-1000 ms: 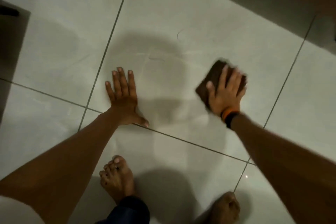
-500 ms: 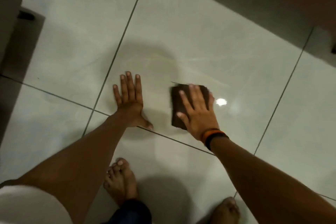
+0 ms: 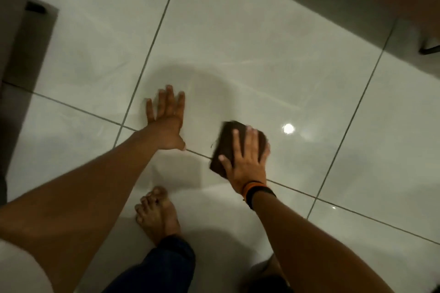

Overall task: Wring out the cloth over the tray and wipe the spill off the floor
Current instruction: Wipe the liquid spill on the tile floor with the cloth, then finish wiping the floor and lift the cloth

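Note:
A dark brown folded cloth (image 3: 225, 143) lies flat on the pale glossy floor tiles (image 3: 238, 43), over a grout line. My right hand (image 3: 245, 159) presses down on it with fingers spread; an orange and a black band circle that wrist. My left hand (image 3: 167, 119) rests flat on the floor to the left of the cloth, fingers apart, holding nothing. Faint wet streaks (image 3: 250, 93) shine on the tile beyond both hands. No tray is in view.
My bare left foot (image 3: 157, 214) stands on the floor just below my hands, with a dark trouser cuff (image 3: 166, 261) behind it. A dark furniture edge (image 3: 12, 31) runs along the left side. Another dark piece with a leg (image 3: 428, 49) stands at the upper right.
My right hand has swept the cloth from the right toward my left hand, then back slightly right and nearer to me. My left hand has stayed planted.

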`<act>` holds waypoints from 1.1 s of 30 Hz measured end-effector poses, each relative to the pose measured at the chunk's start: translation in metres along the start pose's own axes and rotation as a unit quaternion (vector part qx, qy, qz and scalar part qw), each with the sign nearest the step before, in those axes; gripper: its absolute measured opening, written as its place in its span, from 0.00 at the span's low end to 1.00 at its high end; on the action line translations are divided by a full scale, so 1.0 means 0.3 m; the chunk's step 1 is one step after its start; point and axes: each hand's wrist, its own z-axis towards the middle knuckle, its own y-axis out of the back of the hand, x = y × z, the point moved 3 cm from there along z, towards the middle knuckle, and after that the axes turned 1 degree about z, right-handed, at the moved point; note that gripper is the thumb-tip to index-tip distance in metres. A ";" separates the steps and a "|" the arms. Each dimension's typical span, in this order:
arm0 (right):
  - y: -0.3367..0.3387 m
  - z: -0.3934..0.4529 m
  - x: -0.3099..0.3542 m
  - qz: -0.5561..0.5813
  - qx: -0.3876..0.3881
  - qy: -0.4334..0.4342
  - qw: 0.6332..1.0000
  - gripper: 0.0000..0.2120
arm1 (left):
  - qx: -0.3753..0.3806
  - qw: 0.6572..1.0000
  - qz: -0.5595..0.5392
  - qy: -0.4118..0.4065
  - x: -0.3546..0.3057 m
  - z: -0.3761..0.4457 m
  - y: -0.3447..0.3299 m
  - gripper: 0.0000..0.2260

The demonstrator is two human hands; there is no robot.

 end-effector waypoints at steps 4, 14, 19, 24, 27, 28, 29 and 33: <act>0.027 -0.186 -0.041 0.231 -0.037 -0.263 0.936 0.37 | -0.083 0.967 -0.241 0.016 -0.105 -0.222 -0.098 0.28; 0.065 -0.213 -0.186 0.503 0.044 -0.410 0.759 0.07 | -0.009 0.856 -0.480 0.193 -0.423 -0.291 -0.343 0.22; 0.304 -0.334 -0.089 0.612 0.050 -0.318 0.723 0.07 | -0.048 0.837 -0.527 0.142 -0.383 -0.461 -0.148 0.14; 0.772 -0.475 0.178 0.621 0.051 -0.221 0.750 0.09 | -0.139 0.786 -0.583 0.151 -0.222 -0.804 0.253 0.05; 1.082 -0.551 0.416 0.601 0.059 -0.151 0.782 0.08 | -0.208 0.752 -0.601 0.171 -0.099 -1.040 0.521 0.07; 1.173 -0.568 0.501 0.587 0.060 -0.127 0.797 0.07 | -0.232 0.733 -0.614 0.179 -0.054 -1.106 0.597 0.09; 1.262 -0.586 0.597 0.568 0.063 -0.101 0.814 0.07 | -0.257 0.711 -0.628 0.186 0.001 -1.176 0.672 0.11; 1.519 -0.619 1.022 0.502 0.074 0.004 0.862 0.12 | -0.355 0.611 -0.674 0.213 0.269 -1.399 0.888 0.09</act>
